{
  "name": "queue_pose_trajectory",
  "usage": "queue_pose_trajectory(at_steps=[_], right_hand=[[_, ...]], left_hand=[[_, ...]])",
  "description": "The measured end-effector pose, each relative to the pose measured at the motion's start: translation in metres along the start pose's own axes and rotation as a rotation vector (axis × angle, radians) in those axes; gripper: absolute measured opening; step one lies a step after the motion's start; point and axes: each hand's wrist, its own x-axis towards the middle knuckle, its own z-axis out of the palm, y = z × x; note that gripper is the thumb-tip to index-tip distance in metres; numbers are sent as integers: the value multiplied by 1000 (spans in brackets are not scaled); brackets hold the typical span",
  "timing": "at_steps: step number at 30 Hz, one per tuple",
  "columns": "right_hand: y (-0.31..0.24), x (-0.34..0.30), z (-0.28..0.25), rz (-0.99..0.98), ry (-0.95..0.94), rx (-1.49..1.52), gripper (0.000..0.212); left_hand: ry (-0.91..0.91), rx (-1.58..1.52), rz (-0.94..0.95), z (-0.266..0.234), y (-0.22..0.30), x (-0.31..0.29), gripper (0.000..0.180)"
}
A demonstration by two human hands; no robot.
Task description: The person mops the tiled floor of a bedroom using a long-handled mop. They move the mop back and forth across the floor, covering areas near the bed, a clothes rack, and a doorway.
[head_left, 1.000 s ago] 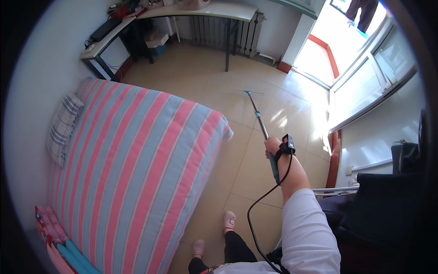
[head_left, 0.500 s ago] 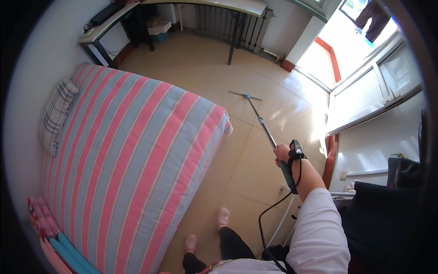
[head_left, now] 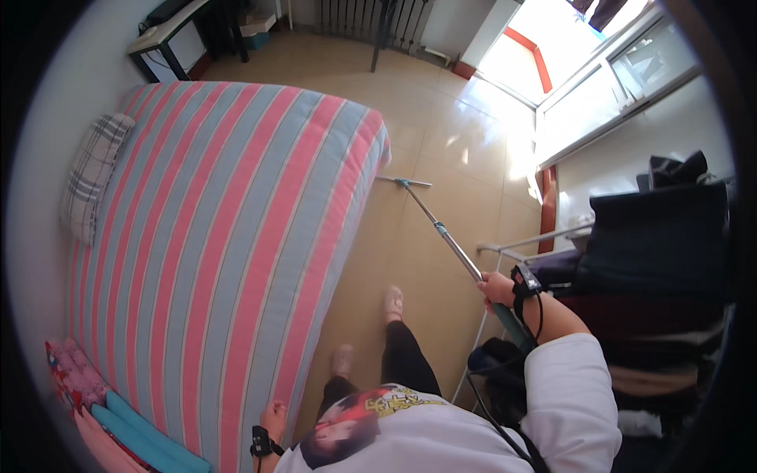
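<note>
My right hand [head_left: 497,290] is wrapped round the pole of a floor squeegee [head_left: 460,252], which has a silver shaft and a dark green lower grip. The thin, wide squeegee head [head_left: 415,184] lies on the tiled floor beside the far right corner of the bed; its left end reaches close to the bed's side. My left hand [head_left: 274,418] hangs low by the bed's near edge, fingers loosely curled, with nothing visible in it. A black strapped device sits on each wrist.
The bed [head_left: 229,236] with a pink and grey striped cover fills the left, a plaid pillow [head_left: 96,177] and folded bedding [head_left: 134,433] along it. On my right stands a white rack [head_left: 520,251] hung with dark clothes [head_left: 662,244]. A glass door [head_left: 599,102] and a desk [head_left: 169,35] are farther off.
I have stepped forward along the bed. The squeegee head has come nearer to me and to the bed's side. My left hand has come into view at the lower edge.
</note>
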Motion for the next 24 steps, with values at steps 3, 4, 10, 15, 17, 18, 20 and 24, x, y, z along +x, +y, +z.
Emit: queue_pose_trajectory(at_steps=[3,4,10,15,17,18,20,24], right_hand=[[52,-54,61,-63,-19,-83,15],[69,-72,79,-56,-28,-104,14],[169,-188,165,6,-15,-200,13],[271,-281,220,81,-96,-196,16],[311,-324,241,18,-69,-157,27],[328,-340,252,53,-16,-192,29],[357,-371,267,54,71,-192,32],[388,-378,276,-24,214,-42,40]], left_hand=[[-11,-80,-21,-30,-36,-15,21],[-24,-75,-39,-39,-51,-19,21],[-47,89,-113,-70,-113,-18,21],[-11,-6,40,-59,-85,13,20],[-60,-49,67,-49,-60,20,20],[-68,-34,139,-44,-47,21,20],[-98,-17,227,-31,-24,16,20],[-198,-42,294,2,3,-9,21]])
